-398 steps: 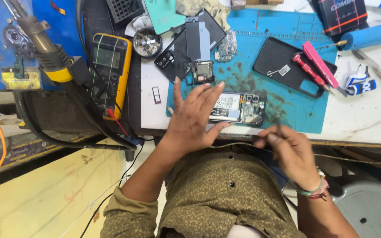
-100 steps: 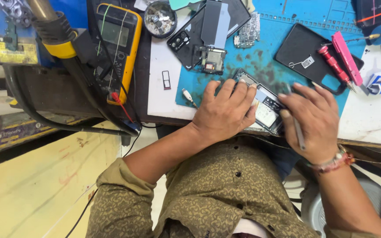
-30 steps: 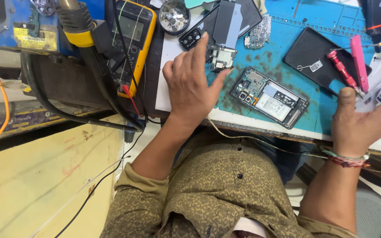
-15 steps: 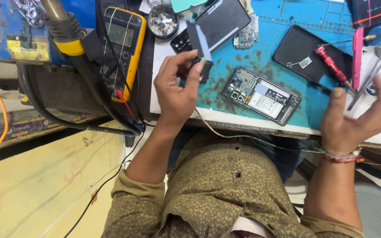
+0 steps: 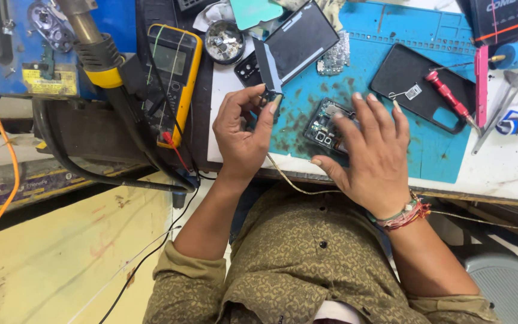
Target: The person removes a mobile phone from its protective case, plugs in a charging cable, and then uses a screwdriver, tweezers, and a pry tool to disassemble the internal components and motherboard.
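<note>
1. Left hand [image 5: 241, 135], frame centre: fingers pinching a small dark part [image 5: 269, 99].
2. Right hand [image 5: 370, 153] spread flat, pressing the opened phone [image 5: 325, 126] onto the blue mat [image 5: 433, 156].
3. Multimeter [image 5: 172, 75] upper left.

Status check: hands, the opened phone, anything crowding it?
Left hand pinching small dark part. Right hand flat over opened phone on blue mat. Nothing crowding.

matt blue rubbery mat [image 5: 427, 150], glossy black glass panel [image 5: 301, 42], yellow plastic multimeter [image 5: 172, 72]
</note>
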